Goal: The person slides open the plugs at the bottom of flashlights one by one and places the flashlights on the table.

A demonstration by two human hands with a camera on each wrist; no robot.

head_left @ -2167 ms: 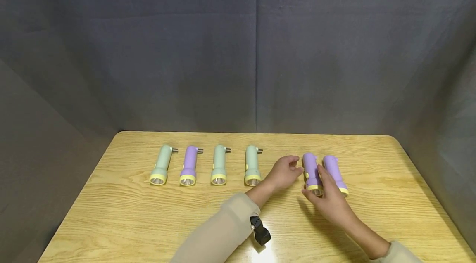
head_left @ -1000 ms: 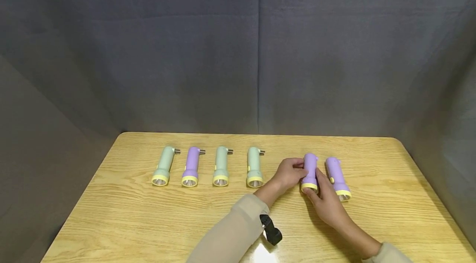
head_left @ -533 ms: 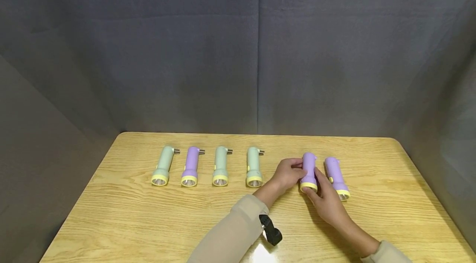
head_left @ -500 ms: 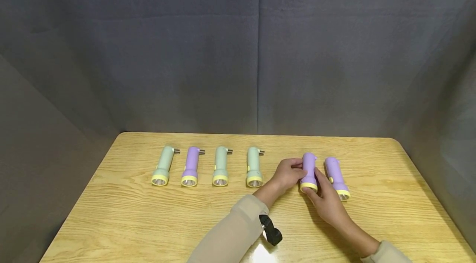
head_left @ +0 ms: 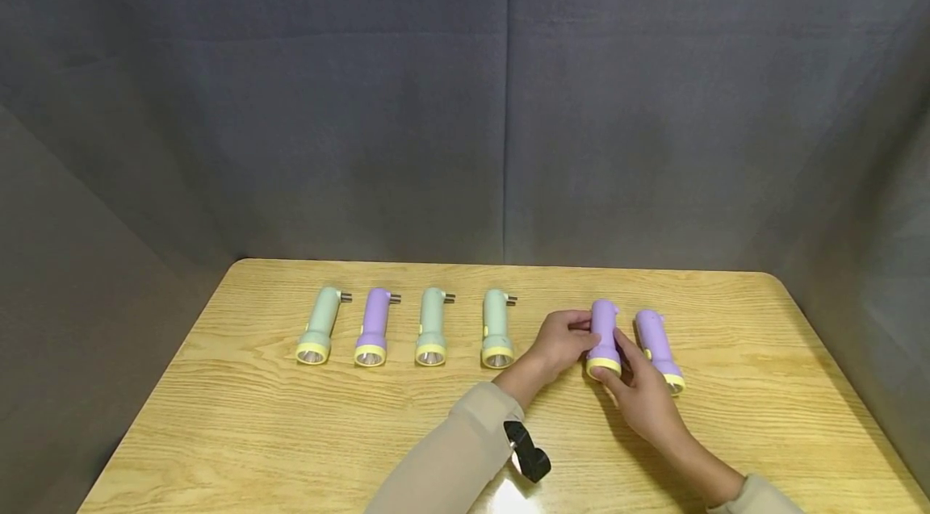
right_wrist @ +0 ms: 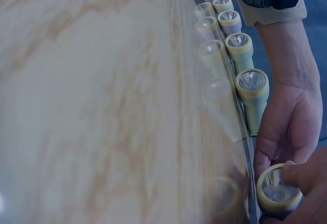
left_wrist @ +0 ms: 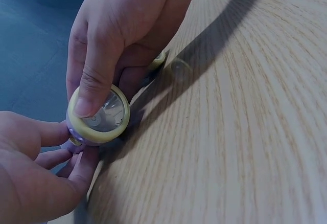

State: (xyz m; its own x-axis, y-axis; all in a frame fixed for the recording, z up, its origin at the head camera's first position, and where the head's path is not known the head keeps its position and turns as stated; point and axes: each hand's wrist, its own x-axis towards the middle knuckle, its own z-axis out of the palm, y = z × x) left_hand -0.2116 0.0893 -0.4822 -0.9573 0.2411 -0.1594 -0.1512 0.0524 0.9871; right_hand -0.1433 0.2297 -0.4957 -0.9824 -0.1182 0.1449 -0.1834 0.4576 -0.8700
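Both hands are on a purple flashlight (head_left: 604,322) with a yellow rim, lying lens toward me on the table's right half. My left hand (head_left: 559,343) pinches its barrel from the left, near the yellow switch seen in the left wrist view. From the right, my right hand (head_left: 645,401) grips it, fingers along the barrel. In the left wrist view the right thumb (left_wrist: 88,101) presses over the yellow rim and lens (left_wrist: 110,114). Just right of it lies another purple flashlight (head_left: 654,340), partly behind the right hand. Whether the held one touches the table is unclear.
Leftward lie a green flashlight (head_left: 496,328), another green flashlight (head_left: 431,327), a purple flashlight (head_left: 374,327) and a far-left green flashlight (head_left: 318,326), their metal prongs out to the right. Grey curtains (head_left: 363,135) stand behind the wooden table (head_left: 291,433).
Both hands have closed on the purple flashlight, which now sits further from the rightmost one. Over the last second hands and flashlight have stayed almost still.
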